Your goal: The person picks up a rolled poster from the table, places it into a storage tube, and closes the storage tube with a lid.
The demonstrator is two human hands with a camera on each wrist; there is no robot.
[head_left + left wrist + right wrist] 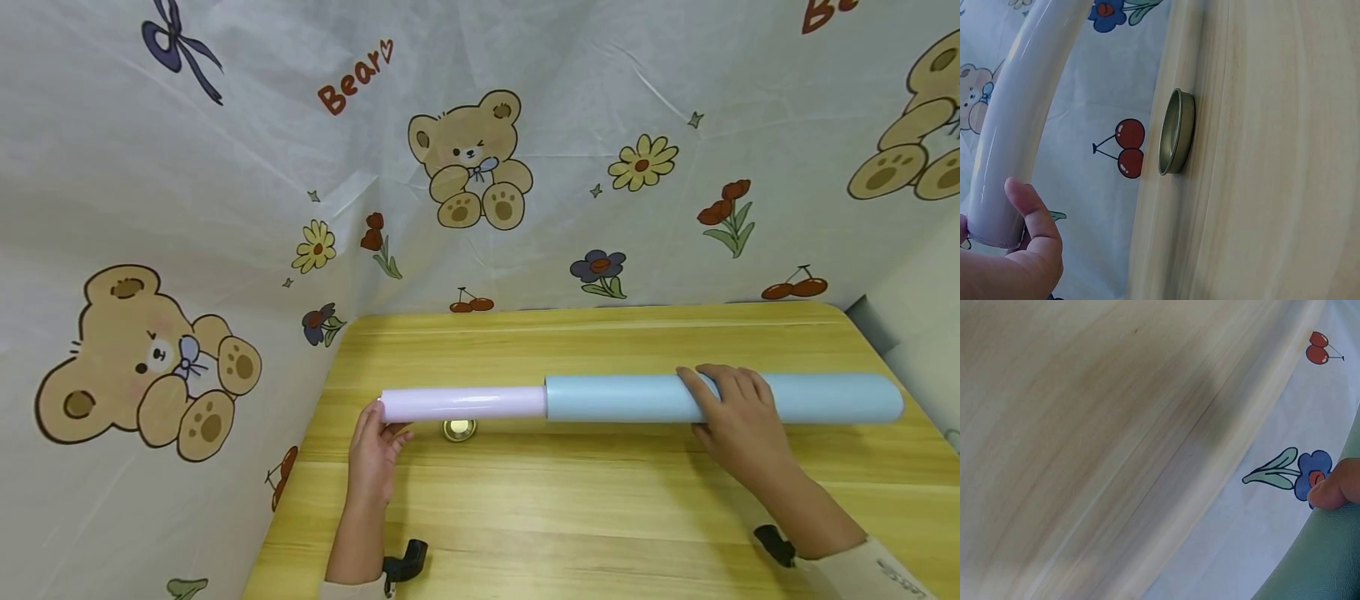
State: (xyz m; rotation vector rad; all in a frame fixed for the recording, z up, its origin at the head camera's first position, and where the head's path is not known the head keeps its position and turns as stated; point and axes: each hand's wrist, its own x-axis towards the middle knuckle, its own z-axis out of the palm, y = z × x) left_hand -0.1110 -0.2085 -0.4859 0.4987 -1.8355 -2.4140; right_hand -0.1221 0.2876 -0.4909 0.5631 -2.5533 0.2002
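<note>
A long light blue tube (622, 398) lies level across the head view, its right end rounded. From its left end sticks out a narrower, glossy lilac tube (465, 403). My left hand (372, 454) holds the lilac tube's free end, with the thumb (1029, 203) along its side in the left wrist view. Over the middle of the blue tube my right hand (742, 425) curls its fingers and grips it; only the thumb (1335, 487) shows in the right wrist view. A shallow round gold cap (1186, 134) sits on the table below the lilac tube, its hollow side up.
The wood-grain table (570, 508) spreads beneath both hands. A white cloth with printed bears (480, 158) and flowers hangs behind it and along the left side. Black brackets (405, 560) are strapped at the wrists.
</note>
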